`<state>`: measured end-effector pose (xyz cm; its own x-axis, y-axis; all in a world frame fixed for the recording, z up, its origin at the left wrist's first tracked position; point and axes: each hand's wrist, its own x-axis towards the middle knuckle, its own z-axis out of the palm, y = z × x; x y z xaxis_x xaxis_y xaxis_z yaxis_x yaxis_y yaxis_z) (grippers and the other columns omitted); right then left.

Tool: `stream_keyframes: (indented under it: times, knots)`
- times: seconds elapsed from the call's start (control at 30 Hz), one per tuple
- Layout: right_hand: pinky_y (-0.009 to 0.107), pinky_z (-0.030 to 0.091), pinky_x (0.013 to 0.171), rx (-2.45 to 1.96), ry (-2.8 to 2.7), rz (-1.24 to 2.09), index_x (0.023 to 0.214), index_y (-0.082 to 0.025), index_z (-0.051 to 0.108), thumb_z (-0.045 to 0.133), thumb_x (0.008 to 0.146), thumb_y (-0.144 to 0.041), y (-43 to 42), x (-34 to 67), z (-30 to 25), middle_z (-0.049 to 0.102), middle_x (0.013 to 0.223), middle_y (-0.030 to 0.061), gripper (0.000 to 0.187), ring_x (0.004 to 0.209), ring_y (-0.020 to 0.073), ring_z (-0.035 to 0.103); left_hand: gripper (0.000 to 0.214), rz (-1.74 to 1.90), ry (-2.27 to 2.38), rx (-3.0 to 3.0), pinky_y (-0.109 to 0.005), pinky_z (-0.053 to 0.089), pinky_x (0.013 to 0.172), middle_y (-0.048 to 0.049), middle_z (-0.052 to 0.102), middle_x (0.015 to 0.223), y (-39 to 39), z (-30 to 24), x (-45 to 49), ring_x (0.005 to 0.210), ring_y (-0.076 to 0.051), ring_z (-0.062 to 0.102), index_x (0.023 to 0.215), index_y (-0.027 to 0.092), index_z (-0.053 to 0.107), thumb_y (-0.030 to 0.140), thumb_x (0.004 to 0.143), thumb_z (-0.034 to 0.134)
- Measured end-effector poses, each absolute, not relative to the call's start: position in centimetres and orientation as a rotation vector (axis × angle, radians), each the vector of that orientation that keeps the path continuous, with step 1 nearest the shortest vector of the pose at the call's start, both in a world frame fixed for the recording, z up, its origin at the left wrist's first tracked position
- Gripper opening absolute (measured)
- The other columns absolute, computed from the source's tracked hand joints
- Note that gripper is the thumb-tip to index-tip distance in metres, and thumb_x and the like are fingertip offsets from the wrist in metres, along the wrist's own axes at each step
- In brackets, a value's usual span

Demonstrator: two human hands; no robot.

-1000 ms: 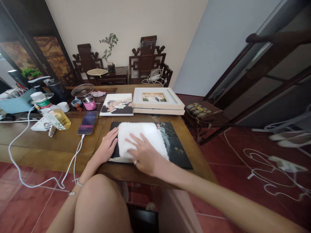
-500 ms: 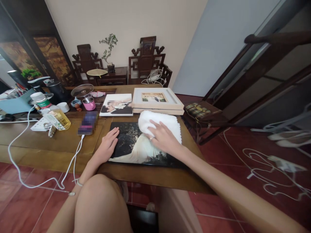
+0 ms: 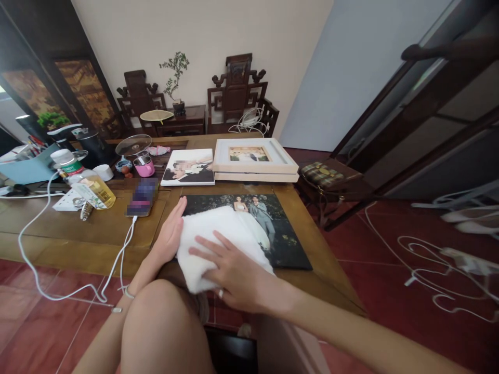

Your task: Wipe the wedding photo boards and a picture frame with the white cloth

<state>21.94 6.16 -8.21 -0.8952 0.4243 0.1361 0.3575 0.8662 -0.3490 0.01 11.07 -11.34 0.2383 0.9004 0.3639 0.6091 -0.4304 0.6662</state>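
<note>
A dark photo panel (image 3: 290, 244), showing two people in wedding clothes, lies flat at the near edge of the wooden table (image 3: 159, 228). My right hand (image 3: 237, 270) holds a white fluffy cloth (image 3: 222, 223) down on its left half. The fingers are spread over the cloth, with one bent into its folds. Part of the cloth hangs past the panel's near edge. At the panel's left edge rests my left hand (image 3: 170, 234), open, fingers straight, touching or very close to the cloth. The cloth hides the panel's lower left.
Behind the panel lie a white-edged photo print (image 3: 187, 179) and stacked pale frames (image 3: 255, 174). To the left are a phone (image 3: 142, 197) on a white cable, a bottle of yellow liquid (image 3: 91, 189) and a pink cup (image 3: 144, 166). A plaid bag (image 3: 322, 175) sits at the right.
My right hand has drawn the cloth from the panel's upper right to its lower left, uncovering the two pictured people. My left hand has tipped onto its side at the left edge.
</note>
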Motion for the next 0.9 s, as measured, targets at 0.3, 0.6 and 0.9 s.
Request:
stream_keyframes:
  times: [0.3, 0.6, 0.9]
  knots:
    - [0.05, 0.022, 0.117, -0.854, -2.673, 0.427, 0.085, -0.02, 0.068, 0.05, 0.074, -0.009, 3.9, 29.3, -8.4, 0.049, 0.142, 0.0087, 0.023, 0.137, 0.024, 0.036, 0.048, 0.786, 1.415, 2.237, -0.045, 0.024, 0.117, -0.0085, 0.042, 0.149, 11.3, -11.3, 0.4, 0.142, -0.022, 0.031, 0.141, 0.019, 0.043, 0.039, 0.098, 0.034]
    - [0.056, 0.032, 0.11, -1.154, -2.462, 0.133, 0.092, -0.018, 0.066, 0.044, 0.09, -0.022, 12.5, 32.1, -9.8, 0.051, 0.14, 0.0157, 0.022, 0.129, 0.0302, 0.047, 0.044, 0.792, 1.387, 2.283, -0.048, 0.025, 0.116, -0.0098, 0.043, 0.148, 11.4, -11.5, 0.1, 0.141, -0.022, 0.032, 0.135, 0.018, 0.05, 0.034, 0.097, 0.037]
    - [0.061, 0.022, 0.113, -0.967, -2.58, 0.214, 0.072, -0.019, 0.062, 0.047, 0.075, -0.008, 4.3, 30.2, -9.5, 0.05, 0.14, 0.0153, 0.018, 0.139, 0.0297, 0.03, 0.043, 0.818, 1.377, 2.278, -0.048, 0.025, 0.116, -0.0088, 0.043, 0.148, 11.6, -11.8, 0.1, 0.141, -0.022, 0.032, 0.135, 0.02, 0.05, 0.032, 0.096, 0.038]
